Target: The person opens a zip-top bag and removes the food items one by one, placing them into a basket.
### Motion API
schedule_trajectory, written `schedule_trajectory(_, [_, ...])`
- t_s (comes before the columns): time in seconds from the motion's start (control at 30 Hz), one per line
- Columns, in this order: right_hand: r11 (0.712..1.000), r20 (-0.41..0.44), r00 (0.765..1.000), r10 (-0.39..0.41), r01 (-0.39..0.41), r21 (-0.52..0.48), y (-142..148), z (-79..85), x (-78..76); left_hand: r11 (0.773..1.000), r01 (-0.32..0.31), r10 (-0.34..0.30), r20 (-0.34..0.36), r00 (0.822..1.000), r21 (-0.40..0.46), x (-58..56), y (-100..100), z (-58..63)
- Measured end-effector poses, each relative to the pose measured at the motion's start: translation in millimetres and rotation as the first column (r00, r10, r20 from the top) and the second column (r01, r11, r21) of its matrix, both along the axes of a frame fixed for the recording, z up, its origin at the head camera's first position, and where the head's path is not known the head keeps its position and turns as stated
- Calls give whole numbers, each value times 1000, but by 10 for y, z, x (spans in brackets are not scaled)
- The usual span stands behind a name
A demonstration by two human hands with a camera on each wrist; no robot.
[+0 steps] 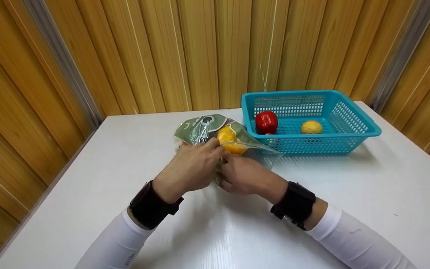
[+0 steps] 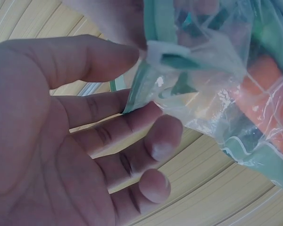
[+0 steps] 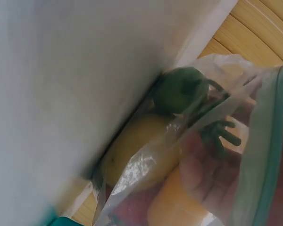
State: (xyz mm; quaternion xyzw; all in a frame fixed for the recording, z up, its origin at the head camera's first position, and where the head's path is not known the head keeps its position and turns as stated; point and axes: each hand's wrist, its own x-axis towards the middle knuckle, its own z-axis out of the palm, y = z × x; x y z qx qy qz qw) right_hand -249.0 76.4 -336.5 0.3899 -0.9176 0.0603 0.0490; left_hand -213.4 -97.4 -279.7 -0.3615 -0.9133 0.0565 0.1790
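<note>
A clear zip bag (image 1: 207, 125) with green print lies on the table, bulging with several fruit- or vegetable-like items. Its green-edged mouth faces the person. My left hand (image 1: 194, 164) holds the mouth's edge between thumb and fingers, the other fingers loosely bent. Inside the mouth, my right hand (image 1: 248, 173) has its thumb and fingers about a green piece with branching stems (image 3: 221, 134). Through the plastic show a round green item (image 3: 179, 89), a large yellow one (image 3: 139, 148), an orange one (image 3: 177, 202) and a red one (image 3: 134, 207).
A turquoise basket (image 1: 312, 136) stands at the back right, close against the bag. In it lie a shiny red item (image 1: 266, 122) and a round yellowish fruit (image 1: 311, 127). Behind the white table (image 1: 125, 149) rises a wood-patterned wall (image 1: 200, 56).
</note>
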Motion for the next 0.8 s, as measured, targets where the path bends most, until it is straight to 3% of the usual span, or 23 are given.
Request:
schedule_trajectory(0.2, [996,24,997,69,-67,-51,52,109,3,1000,-4,4,-19,1000,5,4,-4,10])
schedule_trajectory(0.43, [996,118,992,-47,56,-74,107,277,78,1000,-7,7,-5,1000,2,6,2,17])
schedule_trajectory(0.6, [994,44,999,-27,32,-107,185,385,139,1000,-6,6,7,1000,16,7,2,28])
schedule_trajectory(0.8, [990,8,998,-60,61,-123,277,564,215,1000,-10,10,22,1000,23,2,-17,38])
